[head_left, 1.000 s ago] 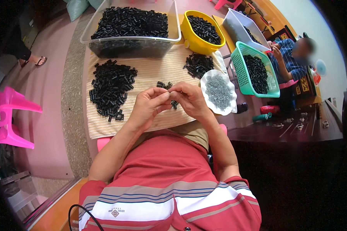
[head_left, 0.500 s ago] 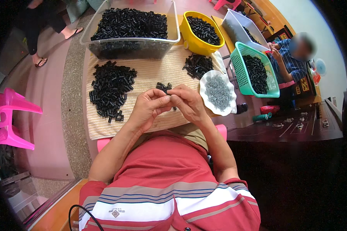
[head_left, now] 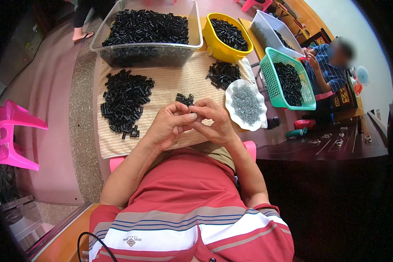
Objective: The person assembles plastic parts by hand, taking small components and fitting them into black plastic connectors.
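Over the near part of the towel, my left hand (head_left: 167, 124) and my right hand (head_left: 215, 121) meet with fingertips pinched together. Something tiny and dark shows between the fingers, mostly hidden by them. Just beyond my fingertips lies a small cluster of black plastic pieces (head_left: 184, 99). A larger heap of short black tubular pieces (head_left: 124, 98) spreads to the left of my hands. Another black heap (head_left: 223, 74) sits beyond my right hand. Close to the right hand, a white scalloped dish (head_left: 229, 114) holds many small clear or silvery parts (head_left: 246, 104).
At the back stand a large clear bin (head_left: 146, 56) and a yellow tub (head_left: 227, 53), both full of black pieces. Farther right are a green basket (head_left: 311, 97) and a whitish bin (head_left: 266, 37). A person (head_left: 325, 70) sits there. A pink stool (head_left: 14, 135) stands left.
My hands stay together, with the right fingers and thumb shifting slightly around the pinched thing. The person walking at the upper left has moved farther back, partly out of view.
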Motion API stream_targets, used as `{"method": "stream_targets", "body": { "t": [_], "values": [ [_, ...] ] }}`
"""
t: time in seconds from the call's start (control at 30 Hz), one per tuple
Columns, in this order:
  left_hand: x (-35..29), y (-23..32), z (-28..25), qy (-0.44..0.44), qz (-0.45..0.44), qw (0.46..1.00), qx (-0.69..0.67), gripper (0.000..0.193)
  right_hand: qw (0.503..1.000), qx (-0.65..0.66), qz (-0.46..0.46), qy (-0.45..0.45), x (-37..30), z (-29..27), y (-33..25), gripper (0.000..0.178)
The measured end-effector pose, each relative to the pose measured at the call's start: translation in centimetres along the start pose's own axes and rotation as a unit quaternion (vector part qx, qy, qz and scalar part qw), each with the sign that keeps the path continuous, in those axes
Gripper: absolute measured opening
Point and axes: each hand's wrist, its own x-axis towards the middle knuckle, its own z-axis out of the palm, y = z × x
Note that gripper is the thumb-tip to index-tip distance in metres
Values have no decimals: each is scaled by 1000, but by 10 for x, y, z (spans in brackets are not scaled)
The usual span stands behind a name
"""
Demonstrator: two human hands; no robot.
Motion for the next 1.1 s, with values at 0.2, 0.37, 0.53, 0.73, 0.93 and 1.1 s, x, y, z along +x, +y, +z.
{"method": "stream_targets", "body": {
  "t": [0.2,0.37,0.53,0.73,0.93,1.1],
  "values": [
    [0,-3,1,7,4,1000,1,18,999,-34,-17,22,-3,3,4,38],
    [-3,-2,4,44,30,996,67,22,997,-75,8,20,-7,-4,-9,38],
    [-5,1,8,60,32,992,107,21,971,-229,53,50,-19,-46,-13,33],
    [-3,-5,7,44,57,992,108,17,860,-504,82,-3,-43,-78,-9,32],
    [-3,-7,9,44,61,991,109,15,836,-537,95,-50,-56,-80,-3,28],
    [-2,-10,7,34,69,990,117,16,838,-539,77,-26,-53,-77,-6,25]
  ]
}}
